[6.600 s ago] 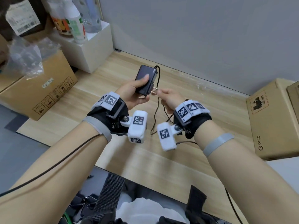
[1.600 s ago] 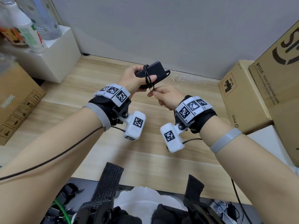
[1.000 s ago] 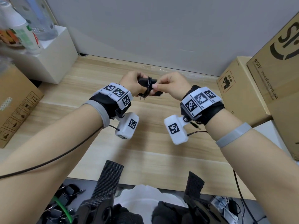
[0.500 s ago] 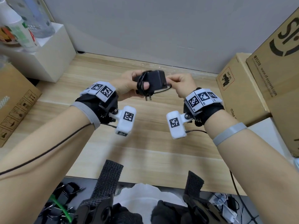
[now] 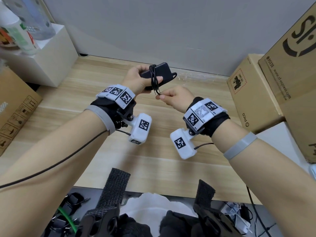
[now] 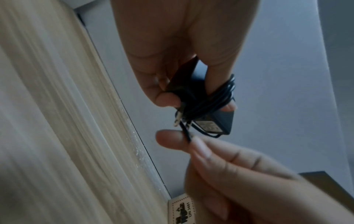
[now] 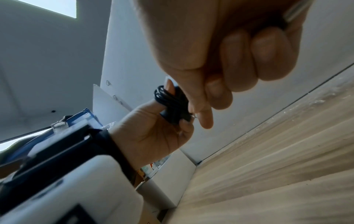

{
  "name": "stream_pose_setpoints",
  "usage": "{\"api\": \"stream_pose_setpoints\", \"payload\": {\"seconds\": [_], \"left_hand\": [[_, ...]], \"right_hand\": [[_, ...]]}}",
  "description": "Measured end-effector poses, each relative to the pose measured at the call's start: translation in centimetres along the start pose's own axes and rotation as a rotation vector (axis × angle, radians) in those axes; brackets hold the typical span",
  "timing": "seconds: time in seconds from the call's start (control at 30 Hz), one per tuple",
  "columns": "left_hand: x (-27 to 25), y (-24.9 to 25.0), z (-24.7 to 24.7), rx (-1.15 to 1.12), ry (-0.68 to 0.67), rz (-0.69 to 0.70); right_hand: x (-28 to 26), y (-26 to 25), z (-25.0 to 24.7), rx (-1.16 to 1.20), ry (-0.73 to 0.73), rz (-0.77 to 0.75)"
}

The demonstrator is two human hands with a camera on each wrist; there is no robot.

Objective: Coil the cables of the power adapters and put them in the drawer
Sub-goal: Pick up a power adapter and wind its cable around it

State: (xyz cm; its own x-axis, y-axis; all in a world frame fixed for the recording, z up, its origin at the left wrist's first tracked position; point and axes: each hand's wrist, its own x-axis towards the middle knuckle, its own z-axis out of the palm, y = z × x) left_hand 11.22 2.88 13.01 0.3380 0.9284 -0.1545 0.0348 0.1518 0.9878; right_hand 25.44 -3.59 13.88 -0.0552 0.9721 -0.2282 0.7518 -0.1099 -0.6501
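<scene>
A black power adapter (image 5: pixel 159 72) is held in the air above the wooden desk by my left hand (image 5: pixel 136 79), fingers curled round its body. Its thin black cable (image 5: pixel 153 77) is wound several turns around the middle of the adapter, over my left thumb. My right hand (image 5: pixel 172 98) sits just below and to the right, thumb and forefinger pinching the cable's free end (image 6: pixel 186 133). The left wrist view shows the adapter (image 6: pixel 216 122) with its metal plug prongs (image 6: pixel 177 119) pointing down. In the right wrist view the wound cable (image 7: pixel 168 97) shows behind my right forefinger. No drawer is in view.
The light wooden desk (image 5: pixel 153 159) runs to a grey wall. Cardboard boxes (image 5: pixel 253 93) stand at the right and another (image 5: pixel 15 108) at the left. A white box (image 5: pixel 51 59) with bottles stands at the back left. Below the desk edge lie dark items and cables.
The adapter has turned and tilted in my left hand. My right hand has dropped from beside the adapter to below it, drawing the cable end down over the wound turns.
</scene>
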Motion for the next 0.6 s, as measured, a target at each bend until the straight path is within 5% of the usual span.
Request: {"api": "stream_pose_setpoints", "payload": {"seconds": [0.13, 0.27, 0.4, 0.6], "left_hand": [[0.3, -0.5, -0.2, 0.067, 0.037, -0.013], [0.3, -0.9, -0.4, 0.099, 0.057, -0.048], [0.2, -1.2, -0.3, 0.112, 0.055, -0.109], [-0.2, -1.2, -0.5, 0.045, 0.076, -0.119]], "right_hand": [[-0.3, -0.1, 0.0, -0.039, 0.063, -0.051], [-0.4, -0.5, -0.4, 0.3, 0.12, -0.049], [-0.4, -1.2, -1.5, 0.567, 0.03, -0.107], [0.2, -0.6, -1.0, 0.497, 0.155, -0.131]]}}
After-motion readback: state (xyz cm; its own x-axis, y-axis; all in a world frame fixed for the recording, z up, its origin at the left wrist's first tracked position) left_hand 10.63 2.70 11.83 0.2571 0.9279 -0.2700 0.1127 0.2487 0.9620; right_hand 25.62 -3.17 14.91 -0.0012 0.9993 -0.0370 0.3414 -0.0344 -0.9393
